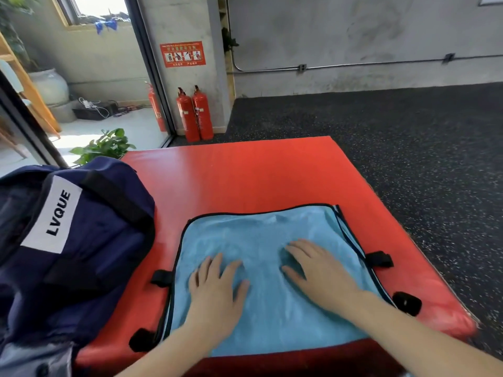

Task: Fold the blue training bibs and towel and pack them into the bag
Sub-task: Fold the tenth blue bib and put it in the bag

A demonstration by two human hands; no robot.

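A red padded mat (245, 175) lies on the dark speckled floor. On its left edge sits a navy bag (81, 240) with a white "LVQUE" label. A light blue bib (261, 268) with dark trim and black straps lies flat on the near part of the mat. The left hand (217, 284) and right hand (318, 270) press on it, fingers spread wide.

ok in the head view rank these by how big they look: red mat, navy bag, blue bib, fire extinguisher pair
1. red mat
2. navy bag, though nearness to the camera inflates it
3. blue bib
4. fire extinguisher pair, far off, so looks smallest
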